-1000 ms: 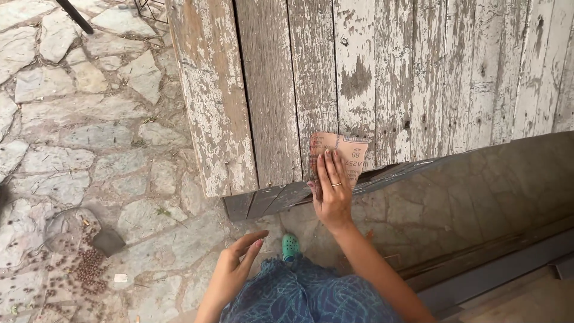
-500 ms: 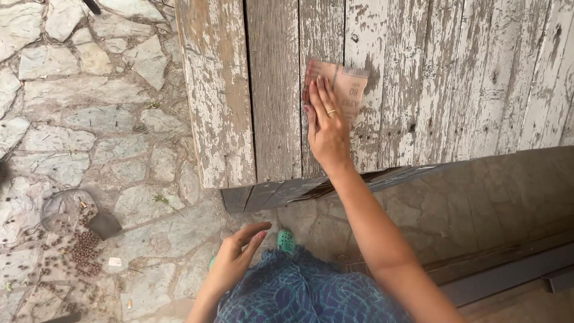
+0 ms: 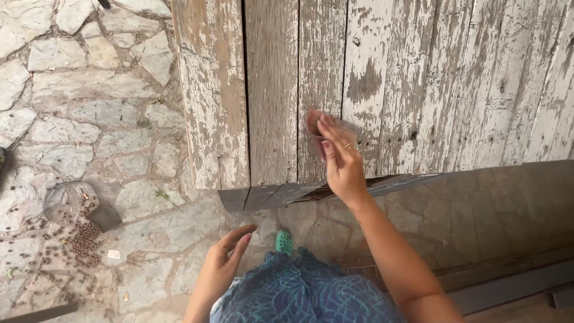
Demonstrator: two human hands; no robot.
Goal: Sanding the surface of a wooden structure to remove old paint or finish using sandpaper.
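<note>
My right hand (image 3: pixel 341 161) presses a reddish-brown sheet of sandpaper (image 3: pixel 345 130) flat against a weathered wooden door (image 3: pixel 418 84) whose white paint is peeling. The hand and sheet are motion-blurred, low on the door just above its bottom edge. My left hand (image 3: pixel 224 257) hangs open and empty below, fingers apart, over the stone paving beside my blue patterned skirt (image 3: pixel 305 296). A green shoe (image 3: pixel 284 241) peeks out beneath the skirt.
Irregular stone paving (image 3: pixel 89 107) spreads to the left. A crumpled clear container (image 3: pixel 63 200) and scattered small brown seeds (image 3: pixel 84 242) lie on it at lower left. A dark metal strip (image 3: pixel 275 194) runs under the door, and a stone threshold (image 3: pixel 514 203) lies to the right.
My right hand slid the sandpaper up the door from its bottom edge, then partway back down and leftward. The view has shifted a little. My left hand stays low and open.
</note>
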